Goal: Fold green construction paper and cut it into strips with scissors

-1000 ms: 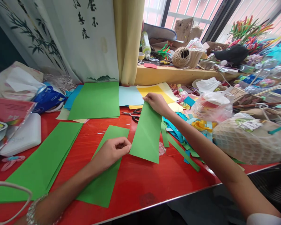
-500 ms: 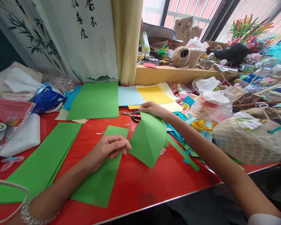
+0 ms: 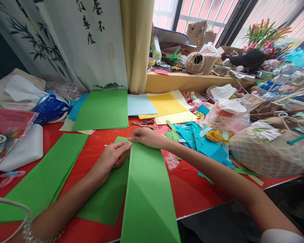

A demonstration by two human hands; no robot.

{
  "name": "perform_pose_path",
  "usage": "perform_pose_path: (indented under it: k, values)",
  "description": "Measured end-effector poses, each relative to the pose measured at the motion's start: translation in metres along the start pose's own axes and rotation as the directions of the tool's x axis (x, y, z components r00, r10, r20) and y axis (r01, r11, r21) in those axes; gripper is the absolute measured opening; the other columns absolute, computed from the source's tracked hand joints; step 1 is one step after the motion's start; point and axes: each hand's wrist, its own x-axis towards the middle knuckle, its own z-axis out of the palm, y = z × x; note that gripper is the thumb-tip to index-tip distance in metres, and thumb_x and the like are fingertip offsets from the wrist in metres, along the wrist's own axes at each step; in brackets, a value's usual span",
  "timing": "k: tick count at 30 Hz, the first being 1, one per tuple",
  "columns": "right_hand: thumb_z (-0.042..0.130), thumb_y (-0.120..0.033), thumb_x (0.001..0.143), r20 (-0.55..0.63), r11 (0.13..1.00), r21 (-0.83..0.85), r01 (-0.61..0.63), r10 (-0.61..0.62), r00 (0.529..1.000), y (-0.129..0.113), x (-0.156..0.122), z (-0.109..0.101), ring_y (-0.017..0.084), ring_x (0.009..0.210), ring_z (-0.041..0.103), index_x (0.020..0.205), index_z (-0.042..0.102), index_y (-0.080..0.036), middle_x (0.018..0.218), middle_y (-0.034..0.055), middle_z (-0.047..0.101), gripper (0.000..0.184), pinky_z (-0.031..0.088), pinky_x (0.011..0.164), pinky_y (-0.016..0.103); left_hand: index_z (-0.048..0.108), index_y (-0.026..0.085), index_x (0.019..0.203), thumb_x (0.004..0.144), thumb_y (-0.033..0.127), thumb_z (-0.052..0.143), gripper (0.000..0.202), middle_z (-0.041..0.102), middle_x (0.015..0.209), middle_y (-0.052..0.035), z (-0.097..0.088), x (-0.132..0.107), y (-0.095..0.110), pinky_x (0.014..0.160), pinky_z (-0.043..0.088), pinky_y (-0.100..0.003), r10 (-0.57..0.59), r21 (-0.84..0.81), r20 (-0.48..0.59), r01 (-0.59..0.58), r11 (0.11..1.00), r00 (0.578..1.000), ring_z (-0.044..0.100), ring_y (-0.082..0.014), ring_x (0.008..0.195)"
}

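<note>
A long sheet of green paper (image 3: 149, 189) hangs down from my fingers and reaches past the table's front edge, with faint crease lines across it. My right hand (image 3: 148, 137) pinches its top left corner. Close against it, the thumb and forefinger of my left hand (image 3: 116, 156) are closed at the same corner; the other fingers curl under. Below my left hand lies a second green sheet (image 3: 103, 207), partly covered by my forearm and the held sheet. Black-handled scissors (image 3: 147, 121) rest just beyond my right hand.
Green strips (image 3: 40, 177) are stacked at left. Farther back lie a green sheet pile (image 3: 101, 111) and yellow paper (image 3: 167, 103). Blue scraps (image 3: 205, 146) and a net-wrapped bundle (image 3: 271, 152) crowd the right. A white cable (image 3: 15, 200) crosses the lower left.
My right hand has drawn the green sheet left and toward me, and the sheet has swung out to hang lengthwise. My left hand has moved up slightly and closed at its corner.
</note>
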Motion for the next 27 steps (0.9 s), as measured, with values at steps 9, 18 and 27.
perform_pose_path:
  k: [9, 18, 27]
  values:
    - [0.046, -0.028, 0.088, -0.106, 0.995, -0.079, 0.053, -0.062, 0.992, -0.011, -0.011, 0.001, 0.010, 0.064, 0.047, 0.077, 0.053, -0.015, 0.073, 0.0002, 0.056, 0.018, 0.032, 0.056, 0.021, 0.059, 0.018, 0.071, 0.073, 0.035, 0.059, 0.017, 0.034, 0.047, 0.0084, 0.002, 0.001, 0.002, 0.040, 0.018, -0.020, 0.074, 0.104, -0.083, -0.065, 0.992, 0.994, 0.027, -0.0057, 0.040]
    - [0.048, -0.031, 0.088, -0.120, 0.980, -0.166, 0.112, -0.133, 0.984, -0.014, -0.010, 0.009, 0.010, 0.063, 0.047, 0.078, 0.050, -0.017, 0.074, 0.0001, 0.058, 0.017, 0.030, 0.054, 0.021, 0.068, 0.020, 0.084, 0.070, 0.035, 0.062, 0.021, 0.039, 0.046, 0.0070, 0.001, 0.000, 0.001, 0.040, 0.018, -0.022, 0.153, 0.195, -0.183, -0.117, 0.974, 0.971, 0.029, -0.0076, 0.042]
    - [0.040, -0.026, 0.091, -0.146, 0.898, -0.427, 0.101, -0.178, 0.973, -0.016, -0.008, 0.015, 0.012, 0.059, 0.046, 0.078, 0.048, -0.017, 0.073, 0.0028, 0.060, 0.018, 0.020, 0.049, 0.024, 0.070, 0.021, 0.085, 0.071, 0.038, 0.063, 0.023, 0.041, 0.042, 0.0066, 0.002, -0.002, 0.000, 0.043, 0.024, -0.024, 0.173, 0.228, -0.213, -0.123, 0.966, 0.962, 0.034, -0.0097, 0.041]
